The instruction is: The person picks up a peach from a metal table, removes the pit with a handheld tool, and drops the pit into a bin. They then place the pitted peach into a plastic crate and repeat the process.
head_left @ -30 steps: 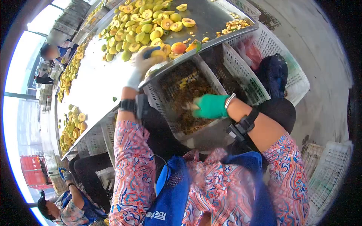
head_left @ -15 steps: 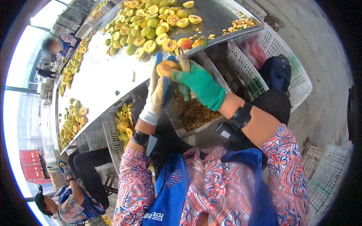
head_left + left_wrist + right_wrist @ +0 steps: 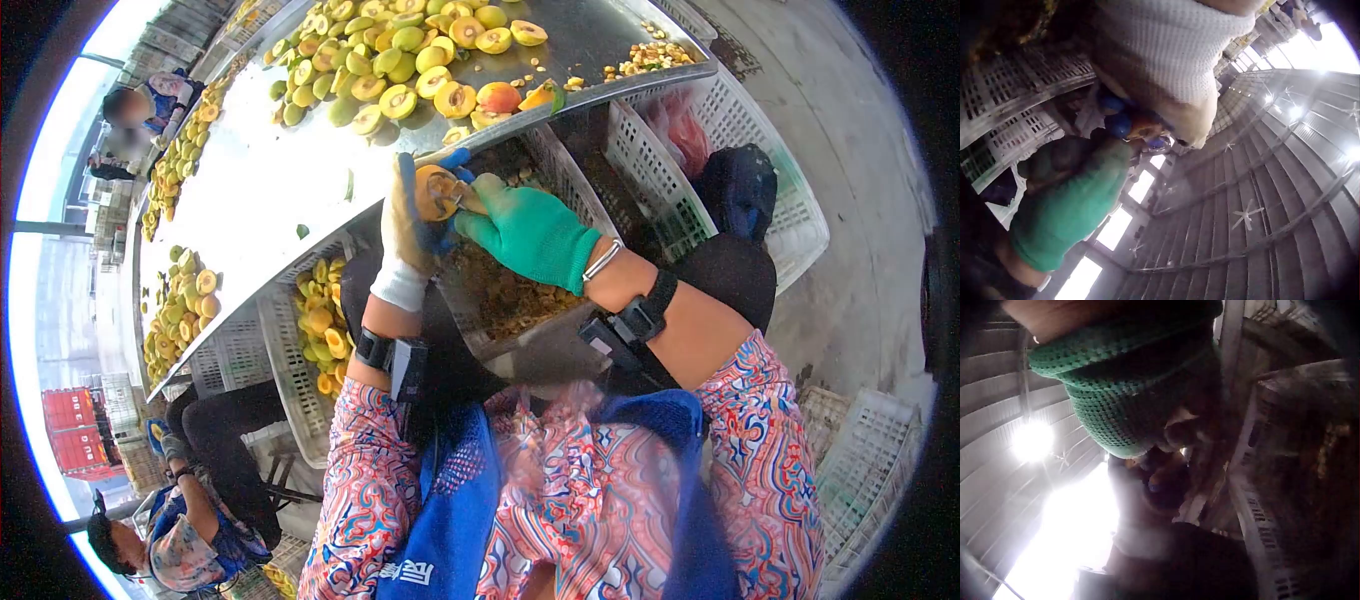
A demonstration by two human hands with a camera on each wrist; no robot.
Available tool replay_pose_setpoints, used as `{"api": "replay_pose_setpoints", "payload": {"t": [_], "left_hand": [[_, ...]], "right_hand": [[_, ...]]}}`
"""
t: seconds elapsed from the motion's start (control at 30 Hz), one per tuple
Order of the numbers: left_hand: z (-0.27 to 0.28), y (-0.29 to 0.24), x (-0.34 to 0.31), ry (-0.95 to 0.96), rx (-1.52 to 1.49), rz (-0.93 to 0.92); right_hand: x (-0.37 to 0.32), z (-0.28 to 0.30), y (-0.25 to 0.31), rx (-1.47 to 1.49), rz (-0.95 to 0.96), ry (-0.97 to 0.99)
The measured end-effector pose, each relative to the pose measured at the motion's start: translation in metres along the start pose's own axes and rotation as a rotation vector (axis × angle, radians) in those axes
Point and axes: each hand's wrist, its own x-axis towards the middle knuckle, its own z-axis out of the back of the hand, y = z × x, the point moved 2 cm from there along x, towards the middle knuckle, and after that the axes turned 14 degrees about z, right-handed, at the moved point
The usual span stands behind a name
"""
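In the head view my left hand (image 3: 410, 225), in a white glove with blue fingertips, grips a halved yellow fruit (image 3: 436, 192). My right hand (image 3: 540, 232), in a green glove, is curled round a small tool whose tip meets the cut face; the tool is mostly hidden. Both hands are together over a crate (image 3: 572, 165) of brown scraps, just off the metal table's edge. In the left wrist view the green glove (image 3: 1072, 200) lies against the blue fingertips. The right wrist view is dark around the fingers of the green glove (image 3: 1129, 394).
Halved fruit (image 3: 400, 60) is heaped on the metal table (image 3: 250, 150), with pits (image 3: 650, 60) near its right corner. A crate of yellow fruit (image 3: 322, 330) stands below the edge. White crates (image 3: 740, 130) lie right; another person (image 3: 180, 530) sits lower left.
My left hand has come back from the fruit heap with a half, and my right hand has risen from the scrap crate to meet it. Since half a second ago, the tool has moved onto the cut face.
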Motion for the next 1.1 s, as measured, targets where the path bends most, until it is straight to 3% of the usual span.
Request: {"api": "replay_pose_setpoints", "payload": {"t": [0.1,0.2,0.3,0.4,0.5,0.6,0.67,0.77,0.87,0.93,1.1], "left_hand": [[0.012,0.005,0.011,0.045,0.105,-0.092],[0.010,0.001,0.005,0.106,0.192,0.009],[0.007,0.000,0.003,0.062,0.210,-0.006],[0.014,0.002,0.009,0.102,0.293,0.167],[0.002,0.003,0.002,0.156,-0.024,0.118],[0.016,0.014,0.015,-0.049,0.258,-0.128],[0.025,0.022,0.023,-0.084,0.328,-0.252],[0.015,0.018,0.013,-0.052,0.324,-0.355],[0.012,0.017,0.010,0.067,0.268,-0.332],[0.009,0.019,0.007,0.120,0.182,-0.276],[-0.002,0.006,-0.001,0.130,0.416,-0.275]], "right_hand": [[-0.001,-0.004,0.000,-0.023,0.007,0.005],[-0.006,-0.016,-0.004,0.018,0.019,-0.015],[-0.010,-0.025,-0.002,0.115,-0.009,-0.029],[-0.011,-0.025,-0.003,0.110,-0.060,0.009],[-0.006,-0.022,-0.005,0.077,-0.042,0.005],[-0.005,-0.024,-0.006,0.114,0.010,-0.062],[-0.009,-0.037,-0.012,0.145,0.106,-0.175],[-0.004,-0.006,0.023,1.001,-0.399,0.174],[-0.008,-0.004,0.025,1.483,-0.573,0.305],[-0.009,0.003,0.026,1.594,-0.611,0.343],[-0.013,0.009,0.023,1.630,-0.634,0.385]]}}
